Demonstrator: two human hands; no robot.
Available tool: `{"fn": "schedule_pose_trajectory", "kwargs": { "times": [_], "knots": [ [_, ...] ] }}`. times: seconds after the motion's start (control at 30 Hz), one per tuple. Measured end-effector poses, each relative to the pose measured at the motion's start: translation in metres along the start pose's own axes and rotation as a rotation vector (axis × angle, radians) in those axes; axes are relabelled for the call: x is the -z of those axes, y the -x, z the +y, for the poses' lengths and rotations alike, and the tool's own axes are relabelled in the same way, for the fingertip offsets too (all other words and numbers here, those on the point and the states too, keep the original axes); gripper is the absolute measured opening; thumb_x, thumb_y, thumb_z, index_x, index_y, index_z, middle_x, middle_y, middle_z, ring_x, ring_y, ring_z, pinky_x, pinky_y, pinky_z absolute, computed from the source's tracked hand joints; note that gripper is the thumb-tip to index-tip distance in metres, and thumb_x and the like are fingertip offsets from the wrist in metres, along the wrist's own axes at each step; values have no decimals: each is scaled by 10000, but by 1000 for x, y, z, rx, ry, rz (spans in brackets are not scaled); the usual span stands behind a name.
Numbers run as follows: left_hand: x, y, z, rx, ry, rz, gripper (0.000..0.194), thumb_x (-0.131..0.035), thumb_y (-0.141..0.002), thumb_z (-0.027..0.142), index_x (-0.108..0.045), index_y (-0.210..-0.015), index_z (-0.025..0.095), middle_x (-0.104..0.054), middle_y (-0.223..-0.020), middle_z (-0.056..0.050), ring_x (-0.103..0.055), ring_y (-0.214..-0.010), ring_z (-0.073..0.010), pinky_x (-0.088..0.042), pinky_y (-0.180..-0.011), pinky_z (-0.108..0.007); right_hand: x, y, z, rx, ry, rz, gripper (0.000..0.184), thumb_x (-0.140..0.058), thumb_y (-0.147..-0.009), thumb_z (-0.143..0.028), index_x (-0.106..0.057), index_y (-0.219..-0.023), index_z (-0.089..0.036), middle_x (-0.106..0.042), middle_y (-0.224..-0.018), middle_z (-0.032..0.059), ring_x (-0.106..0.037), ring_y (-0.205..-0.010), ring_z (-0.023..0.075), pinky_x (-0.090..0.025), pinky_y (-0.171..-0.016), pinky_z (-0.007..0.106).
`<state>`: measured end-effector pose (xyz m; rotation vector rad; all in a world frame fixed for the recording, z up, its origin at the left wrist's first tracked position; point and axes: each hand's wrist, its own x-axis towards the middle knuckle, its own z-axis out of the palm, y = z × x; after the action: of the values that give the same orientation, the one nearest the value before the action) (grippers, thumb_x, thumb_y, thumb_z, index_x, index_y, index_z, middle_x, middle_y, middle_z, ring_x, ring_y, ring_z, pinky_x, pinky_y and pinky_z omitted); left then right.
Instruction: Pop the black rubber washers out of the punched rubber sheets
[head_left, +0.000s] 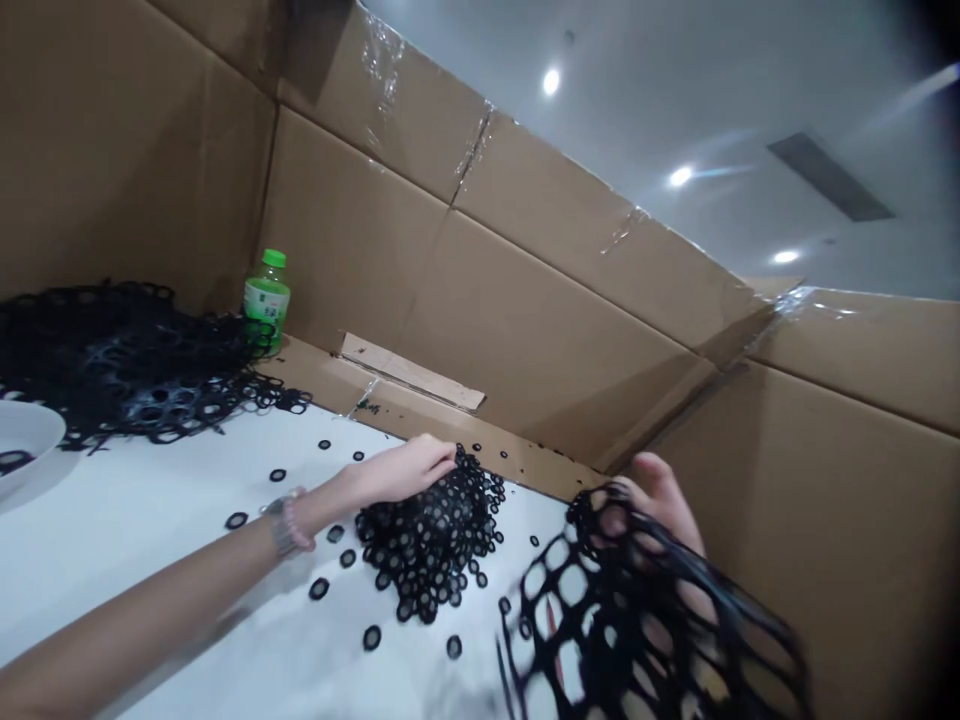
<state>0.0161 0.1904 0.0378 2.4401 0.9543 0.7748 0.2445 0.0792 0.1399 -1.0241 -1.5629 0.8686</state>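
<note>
- Around the work: brown corrugated cardboard walls (510, 300) ran across the top of the frame, joined with clear packing tape (382, 60); ceiling lights (551, 82) showed above them at upper right.
- Upper left: a heap of black punched rubber web (127, 365) lay against the cardboard, just beside a green-capped plastic bottle (267, 300) standing upright in the corner.
- Far left edge: a white bowl (22, 440) sat partly out of frame, touching the heap's lower edge, with black scrap inside.
- Centre: a pile of small black rubber rings (427, 535) lay on a white work surface (150, 570); loose rings (319, 589) were scattered around it, mostly toward lower centre.
- Nothing stood between the left hand and the pile.
- Left hand (397, 472): the arm reached in from lower left, a beaded wristband (283, 525) at the wrist. The hand lay flat, fingers together, fingertips touching the pile's top edge. Whether it gripped any rings, I could not tell.
- Right hand (660, 500): at right of frame, fingers curled closed around a blurred black punched rubber web (592, 600), raised above the surface and partly hiding the hand.
</note>
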Motion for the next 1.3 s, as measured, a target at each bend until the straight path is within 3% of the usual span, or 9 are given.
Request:
{"fn": "schedule_pose_trajectory", "kwargs": {
  "times": [0.1,0.17,0.33,0.47,0.63,0.83,1.07,1.2,1.3],
  "knots": [
    [-30,-7,-27,62,-59,-23,181,-400,-862,244,-511,-746,161,-595,-788,-59,-549,-714,-177,-411,-671,-277,-17,-10,8,-77,-15,-146,444,-584,-796,-332,-340,-1166,-313,-454,-682,-35,-462,-550,105,-383,-455,202],
    [-35,-8,-30,78,-82,-20,154,-431,-850,263,-532,-803,156,-594,-860,-79,-557,-772,-200,-422,-708,-301,-29,-16,17,-134,40,-277,452,-572,-809,-285,-340,-1196,-294,-459,-699,-39,-463,-580,98,-398,-490,197],
    [0,0,9,-46,82,190,270,-334,-912,354,-533,-1006,199,-560,-1031,-51,-507,-985,-188,-382,-874,-308,-41,-22,26,-122,288,-430,492,-603,-773,-189,-380,-1201,-283,-476,-718,-49,-472,-648,105,-419,-633,242],
    [21,10,47,-230,224,32,230,-448,-872,358,-554,-1014,211,-565,-1055,-34,-497,-998,-179,-372,-871,-282,-43,-18,20,-86,315,-476,508,-592,-768,-143,-365,-1205,-271,-586,-856,-9,-526,-819,139,-411,-768,286],
    [21,14,59,-230,247,2,331,-356,-908,339,-519,-686,155,-547,-698,7,-491,-663,-125,-372,-632,-224,-41,-15,20,-130,132,-464,465,-535,-828,-179,-309,-1225,-264,-593,-790,-15,-593,-708,124,-443,-702,285],
    [18,16,64,-169,72,308,176,-437,-867,338,-472,-826,170,-518,-870,-35,-487,-811,-167,-378,-721,-276,-44,-17,21,-136,42,-432,451,-532,-843,-242,-293,-1226,-249,-576,-692,-37,-587,-609,110,-446,-614,257],
    [16,18,67,-89,21,242,247,-526,-791,407,-441,-817,177,-532,-789,-13,-493,-661,-147,-361,-567,-252,-56,-10,12,-51,284,-378,550,-538,-779,-94,-294,-1242,-264,-588,-714,-44,-569,-705,120,-439,-702,268],
    [22,20,71,-221,-23,14,131,-434,-836,243,-503,-752,170,-572,-697,-5,-522,-615,-131,-330,-536,-236,-56,-5,10,-20,373,-419,639,-559,-730,-54,-293,-1260,-293,-605,-771,-40,-552,-763,133,-432,-728,283],
    [27,22,72,-231,-80,-2,82,-459,-794,219,-503,-750,166,-568,-679,-3,-501,-570,-124,-300,-499,-233,-55,-1,6,-41,389,-431,640,-560,-728,-55,-298,-1264,-290,-627,-769,-35,-570,-767,140,-430,-713,282]
  ]
}}
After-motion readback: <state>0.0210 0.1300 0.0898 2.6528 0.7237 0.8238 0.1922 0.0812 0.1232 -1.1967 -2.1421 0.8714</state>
